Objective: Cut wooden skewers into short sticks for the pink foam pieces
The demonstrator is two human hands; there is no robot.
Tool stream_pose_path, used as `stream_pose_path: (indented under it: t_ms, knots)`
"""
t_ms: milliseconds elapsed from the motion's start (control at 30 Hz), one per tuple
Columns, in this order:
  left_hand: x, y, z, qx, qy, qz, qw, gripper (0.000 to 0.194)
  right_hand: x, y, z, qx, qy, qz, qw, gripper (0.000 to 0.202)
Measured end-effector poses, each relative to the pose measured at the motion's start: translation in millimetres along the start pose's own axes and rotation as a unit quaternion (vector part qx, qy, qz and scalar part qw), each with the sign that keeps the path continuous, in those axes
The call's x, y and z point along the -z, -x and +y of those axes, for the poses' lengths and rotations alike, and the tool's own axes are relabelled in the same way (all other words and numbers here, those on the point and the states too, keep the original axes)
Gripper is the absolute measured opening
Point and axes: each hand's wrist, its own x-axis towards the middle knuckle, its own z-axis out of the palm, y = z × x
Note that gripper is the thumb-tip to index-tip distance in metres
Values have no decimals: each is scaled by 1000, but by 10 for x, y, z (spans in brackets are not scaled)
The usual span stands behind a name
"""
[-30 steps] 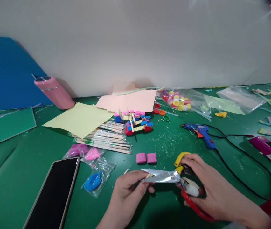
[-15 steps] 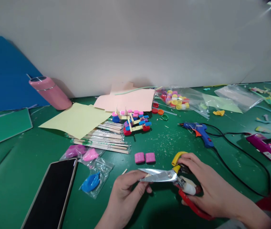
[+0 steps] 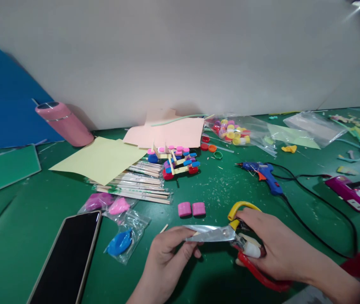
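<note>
My left hand [image 3: 169, 257] is closed, pinching a thin wooden stick [image 3: 164, 228] that shows at its upper left and again by the blades. My right hand [image 3: 275, 242] grips a pair of scissors [image 3: 213, 234] with one yellow and one red handle. The blades point left and lie over the stick's end at my left fingertips, nearly closed. Something white sits between the handles near the pivot. Just beyond the blades, two pink blocks [image 3: 192, 209] lie side by side on the green table.
A phone [image 3: 66, 257] and small bags of coloured clay [image 3: 119, 242] lie left. Behind are packs of wooden sticks [image 3: 135, 185], yellow paper [image 3: 100, 158], a small stick model [image 3: 180, 162], bagged bottle caps [image 3: 233, 133] and a pink bottle [image 3: 67, 124]. A blue glue gun [image 3: 267, 175] with its cord lies right.
The scissor blades have come closer together around the stick. My right hand has shifted slightly on the handles. My left hand stays almost still, and the view has moved slightly.
</note>
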Motion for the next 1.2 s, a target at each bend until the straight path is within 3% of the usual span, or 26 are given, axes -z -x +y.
stream_pose_path:
  t_ms: [467, 667, 1200]
  knots:
    - [1, -3, -7, -18, -41, 7, 999, 20, -15, -76, 30, 14, 27, -14, 999, 21]
    - [6, -8, -15, -19, -17, 9, 1000, 17, 34, -60, -11, 13, 37, 7, 999, 33]
    - [8, -9, -20, -16, -10, 0, 1000, 16, 44, -43, -8, 6, 37, 3, 999, 36]
